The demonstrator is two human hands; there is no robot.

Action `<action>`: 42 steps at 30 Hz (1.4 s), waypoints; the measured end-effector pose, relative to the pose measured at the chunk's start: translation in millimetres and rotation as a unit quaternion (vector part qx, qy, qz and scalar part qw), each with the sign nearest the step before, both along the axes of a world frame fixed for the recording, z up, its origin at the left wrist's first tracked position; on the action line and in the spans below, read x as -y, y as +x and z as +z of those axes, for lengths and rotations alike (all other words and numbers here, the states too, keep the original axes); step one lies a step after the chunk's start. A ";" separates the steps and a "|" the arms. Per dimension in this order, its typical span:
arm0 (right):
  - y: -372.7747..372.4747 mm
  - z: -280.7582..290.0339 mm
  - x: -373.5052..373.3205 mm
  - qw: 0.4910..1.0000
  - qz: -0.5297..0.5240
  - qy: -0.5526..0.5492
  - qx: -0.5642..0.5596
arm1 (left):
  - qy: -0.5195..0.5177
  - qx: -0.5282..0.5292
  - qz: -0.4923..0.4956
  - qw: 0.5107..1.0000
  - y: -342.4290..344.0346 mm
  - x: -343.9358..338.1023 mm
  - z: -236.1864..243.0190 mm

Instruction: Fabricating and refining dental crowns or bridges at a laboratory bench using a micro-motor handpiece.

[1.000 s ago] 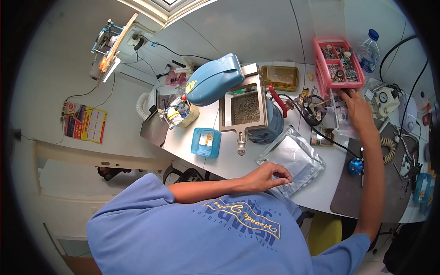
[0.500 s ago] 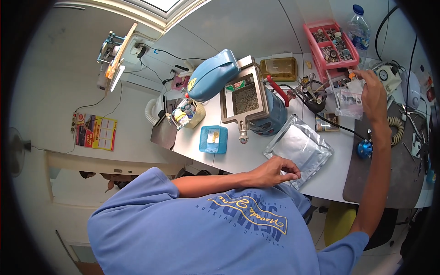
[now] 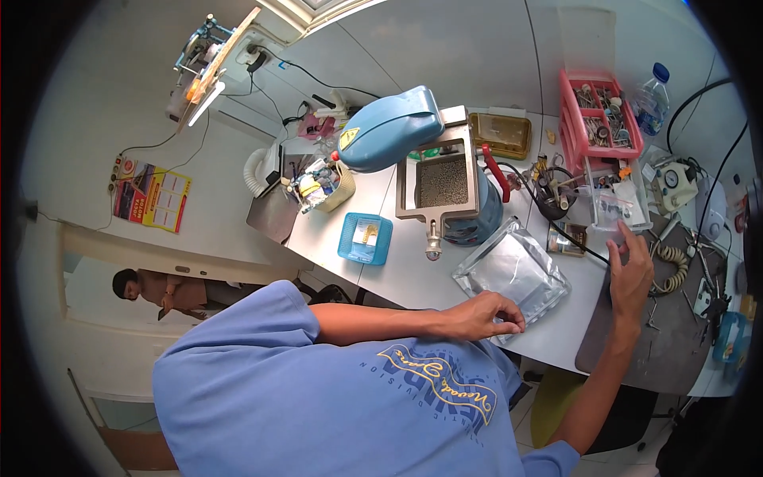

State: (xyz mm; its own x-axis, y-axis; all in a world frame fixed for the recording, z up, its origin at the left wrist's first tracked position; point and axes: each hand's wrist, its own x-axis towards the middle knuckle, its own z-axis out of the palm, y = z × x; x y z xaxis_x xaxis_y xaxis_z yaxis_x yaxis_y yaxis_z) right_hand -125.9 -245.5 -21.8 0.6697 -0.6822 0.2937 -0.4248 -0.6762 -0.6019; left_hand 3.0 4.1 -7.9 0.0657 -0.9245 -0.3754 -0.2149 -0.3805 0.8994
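Observation:
My right hand (image 3: 631, 274) is at the front edge of a pulled-out clear plastic drawer (image 3: 608, 213). Its fingers are spread and nothing shows between them; the index fingertip overlaps the drawer front, and whether it touches I cannot tell. Small parts and papers lie inside the drawer. Above it, the pink organizer (image 3: 574, 137) holds several small rotary bits in compartments. My left hand (image 3: 489, 316) is loosely curled at the near edge of a silver foil pouch (image 3: 513, 270), with nothing visible in its fingers. The pouch lies flat on the white table.
A blue machine (image 3: 389, 131) with a metal frame stands mid-table, beside a blue basket (image 3: 366, 238). A water bottle (image 3: 652, 103), pressure gauge unit (image 3: 674, 183), coiled hose (image 3: 671, 269) and grey mat (image 3: 636, 350) are at right. Another person (image 3: 171, 292) is beyond the doorway.
My right hand has drawn back toward me from over the drawer to its front edge, its fingers now spread. My left hand stays curled by the pouch. The view has shifted and turned slightly.

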 end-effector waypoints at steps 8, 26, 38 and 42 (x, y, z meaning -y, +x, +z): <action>18.9 18.9 19.5 0.996 0.038 -0.058 -0.055 | -0.029 -0.056 0.070 0.996 11.9 -9.2 -11.4; 91.1 26.1 74.8 0.957 0.103 -0.028 -0.270 | -0.018 -0.088 0.142 0.986 40.7 -16.5 -24.6; 59.9 57.0 98.8 0.972 0.116 0.028 -0.202 | -0.009 -0.108 0.157 0.982 49.4 -17.7 -33.3; 50.0 57.7 79.6 0.947 0.189 0.013 -0.261 | -0.019 -0.104 0.158 0.982 52.4 -15.7 -33.2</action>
State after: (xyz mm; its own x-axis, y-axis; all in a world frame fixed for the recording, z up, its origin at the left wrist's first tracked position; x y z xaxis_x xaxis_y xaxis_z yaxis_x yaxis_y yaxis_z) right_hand -75.9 -325.0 35.9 0.9165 -0.3676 -0.1579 -0.3998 -0.8265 -0.3963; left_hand 55.4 19.8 -41.2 0.2779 -0.8838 -0.3764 0.0986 -0.3635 0.9263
